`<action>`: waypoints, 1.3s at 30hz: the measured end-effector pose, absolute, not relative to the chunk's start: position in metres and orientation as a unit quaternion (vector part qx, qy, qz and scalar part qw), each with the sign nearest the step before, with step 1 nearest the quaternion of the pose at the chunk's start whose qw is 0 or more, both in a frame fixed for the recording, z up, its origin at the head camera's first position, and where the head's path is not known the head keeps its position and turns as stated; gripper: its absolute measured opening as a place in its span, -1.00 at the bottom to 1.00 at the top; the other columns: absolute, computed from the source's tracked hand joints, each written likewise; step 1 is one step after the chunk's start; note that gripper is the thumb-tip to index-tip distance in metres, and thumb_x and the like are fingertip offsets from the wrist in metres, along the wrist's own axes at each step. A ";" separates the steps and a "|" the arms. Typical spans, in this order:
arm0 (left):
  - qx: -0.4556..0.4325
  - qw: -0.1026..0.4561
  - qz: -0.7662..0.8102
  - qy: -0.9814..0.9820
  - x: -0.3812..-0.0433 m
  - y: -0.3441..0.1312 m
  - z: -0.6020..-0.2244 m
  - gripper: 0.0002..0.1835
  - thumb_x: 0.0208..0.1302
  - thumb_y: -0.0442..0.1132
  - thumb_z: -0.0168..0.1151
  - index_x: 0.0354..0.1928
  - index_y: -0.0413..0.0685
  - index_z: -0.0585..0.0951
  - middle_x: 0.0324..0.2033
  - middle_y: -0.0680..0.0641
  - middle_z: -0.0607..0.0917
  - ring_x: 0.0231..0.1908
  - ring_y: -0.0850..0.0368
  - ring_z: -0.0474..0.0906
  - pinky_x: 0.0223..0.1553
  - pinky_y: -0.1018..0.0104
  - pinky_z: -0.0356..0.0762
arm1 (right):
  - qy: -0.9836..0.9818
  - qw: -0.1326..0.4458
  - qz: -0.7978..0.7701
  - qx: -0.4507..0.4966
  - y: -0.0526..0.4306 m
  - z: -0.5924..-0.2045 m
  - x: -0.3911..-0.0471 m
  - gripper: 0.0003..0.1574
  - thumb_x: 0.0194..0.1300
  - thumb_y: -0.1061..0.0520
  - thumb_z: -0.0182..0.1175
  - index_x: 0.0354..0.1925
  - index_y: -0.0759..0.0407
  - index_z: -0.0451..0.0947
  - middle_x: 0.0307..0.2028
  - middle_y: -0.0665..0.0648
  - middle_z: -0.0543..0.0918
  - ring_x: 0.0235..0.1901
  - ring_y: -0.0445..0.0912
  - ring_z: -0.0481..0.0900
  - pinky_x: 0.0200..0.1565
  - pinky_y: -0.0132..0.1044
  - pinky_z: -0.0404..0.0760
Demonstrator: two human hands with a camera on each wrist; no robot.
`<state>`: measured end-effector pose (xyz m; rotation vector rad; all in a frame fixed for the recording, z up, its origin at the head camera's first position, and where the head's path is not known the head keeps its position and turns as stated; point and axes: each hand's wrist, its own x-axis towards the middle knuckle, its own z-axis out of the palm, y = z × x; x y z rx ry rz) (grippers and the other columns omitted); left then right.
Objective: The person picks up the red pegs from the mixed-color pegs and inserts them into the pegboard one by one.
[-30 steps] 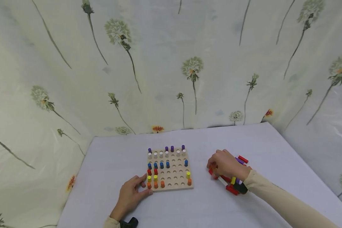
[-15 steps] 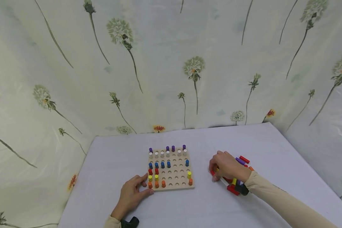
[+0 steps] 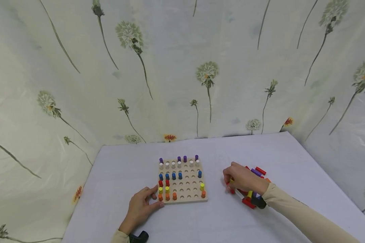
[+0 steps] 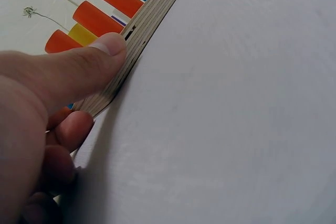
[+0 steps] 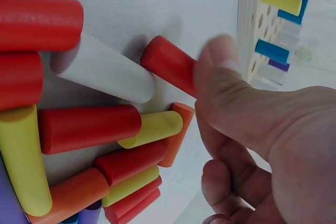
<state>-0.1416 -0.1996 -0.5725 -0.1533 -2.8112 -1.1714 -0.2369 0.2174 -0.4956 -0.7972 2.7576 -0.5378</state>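
The step in hand looks like taking one red peg [image 5: 170,64] out of the loose pegs [image 5: 92,127]. In the head view the right hand [image 3: 244,177] is right of centre, its fingertips down at the left edge of the heap. The right wrist view shows the thumb over the peg's lower right end and the other fingers bent below; it appears to be a narrow pinch between thumb and forefinger, though the far side of the grip is hidden. The peg slants out of the grip toward the upper left, its free end bare and just beside the end of a white peg [image 5: 107,69]. Whether it is off the table [image 3: 219,222] I cannot tell.

The left hand [image 3: 140,208], lower left of centre, holds the near left corner of the board [image 3: 188,201], thumb against the front edge and fingers bent at the side.

The next move seems to call for a firm pinch and a lift clear of the white peg, without rolling its neighbours. On the board, two upright red pegs [image 3: 167,183] stand at the left end of their row, with open holes to their right.
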 end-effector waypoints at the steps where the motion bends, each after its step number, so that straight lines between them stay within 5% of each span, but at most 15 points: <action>1: -0.050 0.046 -0.385 -0.921 -0.141 -0.199 -0.572 -0.26 0.06 0.06 0.68 0.30 -0.02 0.70 -0.38 0.27 0.58 -0.52 0.35 0.26 -0.45 0.46 0.15 | 0.937 0.106 -0.186 -0.278 0.218 -0.496 -0.237 -0.67 0.18 0.17 0.59 -0.43 -0.11 0.59 -0.42 -0.14 0.55 -0.24 -0.14 0.38 -0.26 -0.32 0.45; 13: -0.052 0.049 -0.380 -0.922 -0.142 -0.200 -0.572 -0.27 0.06 0.06 0.68 0.29 -0.01 0.71 -0.38 0.28 0.58 -0.52 0.36 0.26 -0.45 0.47 0.15 | 0.927 0.060 -0.216 -0.301 0.214 -0.484 -0.246 -0.91 0.22 0.17 0.56 -0.29 -0.02 0.86 -0.35 -0.21 0.70 -0.24 -0.12 0.44 -0.21 -0.29 0.45; 23: -0.049 0.042 -0.381 -0.922 -0.142 -0.200 -0.572 -0.27 0.08 0.06 0.67 0.30 -0.02 0.71 -0.37 0.25 0.59 -0.51 0.35 0.27 -0.45 0.46 0.15 | 0.925 0.002 -0.249 -0.286 0.204 -0.480 -0.246 -0.77 0.15 -0.03 0.60 -0.23 0.01 0.88 -0.37 -0.24 0.76 -0.31 -0.13 0.42 -0.26 -0.27 0.36; 39: -0.052 0.043 -0.374 -0.925 -0.142 -0.200 -0.572 -0.27 0.10 0.08 0.66 0.31 0.00 0.70 -0.37 0.25 0.58 -0.48 0.35 0.28 -0.43 0.45 0.19 | 0.915 -0.059 -0.261 -0.303 0.165 -0.474 -0.243 -0.83 0.18 0.11 0.59 -0.22 0.06 0.89 -0.45 -0.18 0.67 -0.41 -0.24 0.35 -0.33 -0.33 0.31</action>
